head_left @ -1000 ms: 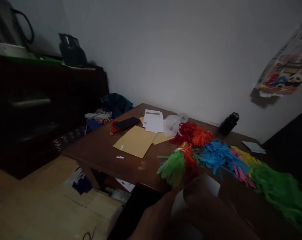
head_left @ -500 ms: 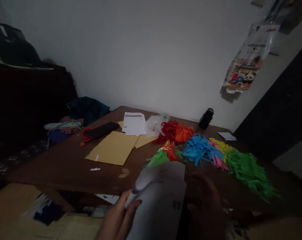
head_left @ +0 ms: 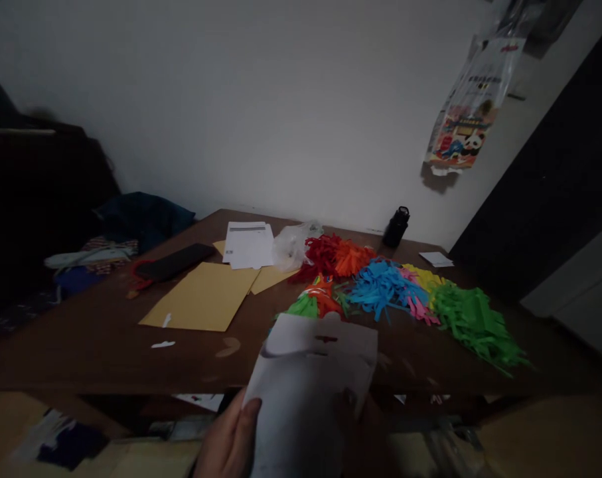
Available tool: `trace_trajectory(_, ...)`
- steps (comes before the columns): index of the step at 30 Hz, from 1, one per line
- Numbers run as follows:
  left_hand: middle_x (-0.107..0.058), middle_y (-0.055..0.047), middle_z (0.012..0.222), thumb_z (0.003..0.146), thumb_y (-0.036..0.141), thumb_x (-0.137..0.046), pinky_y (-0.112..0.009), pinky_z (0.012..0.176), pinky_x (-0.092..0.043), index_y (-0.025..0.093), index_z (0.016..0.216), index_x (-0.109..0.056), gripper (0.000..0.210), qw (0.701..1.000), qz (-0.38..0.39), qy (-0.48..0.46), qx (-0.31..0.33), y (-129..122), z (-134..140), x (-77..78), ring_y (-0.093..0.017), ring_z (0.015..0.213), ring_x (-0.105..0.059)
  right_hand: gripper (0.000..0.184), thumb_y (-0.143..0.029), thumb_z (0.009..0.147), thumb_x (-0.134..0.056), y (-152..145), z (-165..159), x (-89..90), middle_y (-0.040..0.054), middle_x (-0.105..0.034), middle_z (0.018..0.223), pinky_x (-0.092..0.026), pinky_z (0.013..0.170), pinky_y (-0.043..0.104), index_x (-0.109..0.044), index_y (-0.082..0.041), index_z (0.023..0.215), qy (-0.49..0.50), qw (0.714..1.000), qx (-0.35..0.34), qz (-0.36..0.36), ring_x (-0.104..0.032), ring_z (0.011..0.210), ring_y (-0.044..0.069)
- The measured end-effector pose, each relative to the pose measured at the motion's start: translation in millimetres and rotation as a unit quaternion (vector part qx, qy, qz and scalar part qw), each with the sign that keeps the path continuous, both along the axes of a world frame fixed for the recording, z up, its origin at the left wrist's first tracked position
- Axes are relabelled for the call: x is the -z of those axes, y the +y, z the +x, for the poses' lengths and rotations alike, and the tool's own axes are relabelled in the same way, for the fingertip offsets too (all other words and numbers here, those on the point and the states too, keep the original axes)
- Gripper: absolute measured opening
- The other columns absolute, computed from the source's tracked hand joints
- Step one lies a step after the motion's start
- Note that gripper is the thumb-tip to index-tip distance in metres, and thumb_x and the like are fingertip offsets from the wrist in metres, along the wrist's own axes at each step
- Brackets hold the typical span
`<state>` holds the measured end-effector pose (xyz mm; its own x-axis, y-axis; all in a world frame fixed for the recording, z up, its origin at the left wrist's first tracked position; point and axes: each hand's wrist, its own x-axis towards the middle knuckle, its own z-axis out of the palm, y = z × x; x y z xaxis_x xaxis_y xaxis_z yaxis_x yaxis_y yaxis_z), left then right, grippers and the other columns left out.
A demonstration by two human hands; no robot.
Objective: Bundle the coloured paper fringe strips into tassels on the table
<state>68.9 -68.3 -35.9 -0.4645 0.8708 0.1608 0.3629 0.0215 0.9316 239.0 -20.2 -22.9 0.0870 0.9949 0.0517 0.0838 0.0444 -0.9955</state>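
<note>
A white paper packet (head_left: 301, 405) with a slot cut near its top edge stands upright in front of me, over the table's front edge. My left hand (head_left: 225, 435) grips its left edge, thumb on the near face. On the right side, my right hand (head_left: 365, 431) is in deep shadow; its thumb lies on the packet's near face and its fingers are mostly hidden. Just behind the packet's top lies a bundle of green and orange paper strips (head_left: 305, 305), partly covered by it.
The brown table (head_left: 106, 358) bears tan envelopes (head_left: 201, 299), white paper sheets (head_left: 248, 245), a clear plastic bag (head_left: 293, 245), a dark case (head_left: 174, 262), blue paper fringe (head_left: 380, 285), green paper fringe (head_left: 474, 322) and a black bottle (head_left: 396, 227). A printed bag (head_left: 467, 126) hangs on the wall.
My right hand, apart from the packet before, now holds its right side. The packet has turned to face me more squarely, showing its slot. The camera view has shifted to the right.
</note>
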Motion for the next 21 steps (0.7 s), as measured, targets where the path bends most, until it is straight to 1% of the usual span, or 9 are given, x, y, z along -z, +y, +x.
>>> trace_trajectory(3,-0.074,-0.007,0.088,0.087,0.065,-0.039,-0.033,0.076,-0.056,0.020,0.101,-0.068,0.055,0.994,0.062,0.082,-0.038,9.2,-15.7,-10.3,-0.027,0.078,-0.067,0.066,-0.074,0.075,-0.051,-6.4,-9.7,11.7,0.0081,-0.074,0.079,-0.053,0.063,0.023,-0.078,-0.018,0.096,-0.048,0.998,-0.031,0.034,-0.069,0.074,0.025)
trace_trajectory(6,-0.074,-0.004,0.079,0.091,0.059,-0.039,-0.025,0.061,-0.054,0.018,0.100,-0.065,0.049,0.988,0.084,0.132,-0.012,14.5,-25.0,-23.6,-0.021,0.068,-0.067,0.063,-0.072,0.078,-0.050,-8.2,-11.1,20.4,0.0080,-0.075,0.081,-0.053,0.064,0.022,-0.078,-0.019,0.098,-0.097,0.993,-0.050,0.036,-0.070,0.079,0.026)
trace_trajectory(8,-0.073,-0.003,0.074,0.093,0.055,-0.038,-0.022,0.058,-0.052,0.018,0.096,-0.065,0.045,0.986,0.077,0.149,0.006,15.9,-25.5,-27.1,-0.019,0.063,-0.066,0.065,-0.073,0.076,-0.051,-6.8,-6.8,25.9,0.0078,-0.075,0.079,-0.053,0.063,0.024,-0.078,-0.018,0.096,-0.119,0.991,-0.055,0.024,-0.070,0.076,0.026)
trace_trajectory(9,-0.073,-0.002,0.073,0.093,0.054,-0.038,-0.021,0.058,-0.051,0.019,0.095,-0.065,0.044,0.985,0.076,0.155,0.004,16.5,-24.5,-26.2,-0.018,0.062,-0.066,0.067,-0.075,0.074,-0.051,-5.5,-3.8,28.0,0.0076,-0.074,0.077,-0.052,0.062,0.024,-0.078,-0.018,0.095,-0.119,0.991,-0.059,0.023,-0.070,0.073,0.026)
trace_trajectory(11,-0.073,-0.002,0.073,0.094,0.054,-0.038,-0.021,0.058,-0.051,0.019,0.096,-0.065,0.044,0.985,0.076,0.155,0.003,18.7,-21.6,-19.7,-0.017,0.060,-0.065,0.070,-0.078,0.071,-0.051,-1.5,2.1,29.4,0.0070,-0.074,0.079,-0.052,0.061,0.025,-0.076,-0.018,0.097,-0.094,0.994,-0.051,0.025,-0.068,0.070,0.025)
trace_trajectory(14,-0.074,-0.002,0.073,0.094,0.053,-0.037,-0.020,0.056,-0.051,0.019,0.101,-0.063,0.043,0.986,0.090,0.136,0.029,23.6,-18.2,-3.0,-0.017,0.058,-0.066,0.061,-0.073,0.079,-0.048,7.9,6.6,22.8,0.0055,-0.072,0.078,-0.050,0.056,0.024,-0.071,-0.019,0.095,-0.057,0.998,-0.013,0.005,-0.064,0.064,0.020)
trace_trajectory(16,-0.075,-0.003,0.077,0.093,0.053,-0.039,-0.019,0.058,-0.054,0.018,0.105,-0.063,0.044,0.988,0.089,0.117,0.045,25.0,-17.4,9.7,-0.018,0.063,-0.068,0.057,-0.069,0.083,-0.049,15.1,5.8,16.1,0.0044,-0.069,0.072,-0.049,0.055,0.023,-0.069,-0.017,0.093,-0.038,0.999,-0.022,-0.010,-0.062,0.062,0.019)
trace_trajectory(19,-0.077,-0.006,0.089,0.092,0.054,-0.040,-0.022,0.073,-0.056,0.018,0.106,-0.064,0.046,0.994,0.046,0.074,0.057,19.2,-17.9,31.7,-0.021,0.078,-0.071,0.060,-0.070,0.081,-0.051,21.3,2.0,14.4,0.0063,-0.071,0.080,-0.052,0.063,0.025,-0.068,-0.015,0.099,-0.006,0.999,-0.034,-0.016,-0.066,0.073,0.020)
trace_trajectory(21,-0.077,-0.005,0.095,0.093,0.055,-0.040,-0.024,0.081,-0.055,0.019,0.105,-0.066,0.046,0.996,0.012,0.046,0.071,10.3,-19.1,48.2,-0.022,0.087,-0.071,0.065,-0.074,0.078,-0.052,19.0,0.6,22.6,0.0091,-0.073,0.090,-0.053,0.069,0.027,-0.068,-0.015,0.100,-0.013,0.999,-0.023,-0.032,-0.067,0.081,0.023)
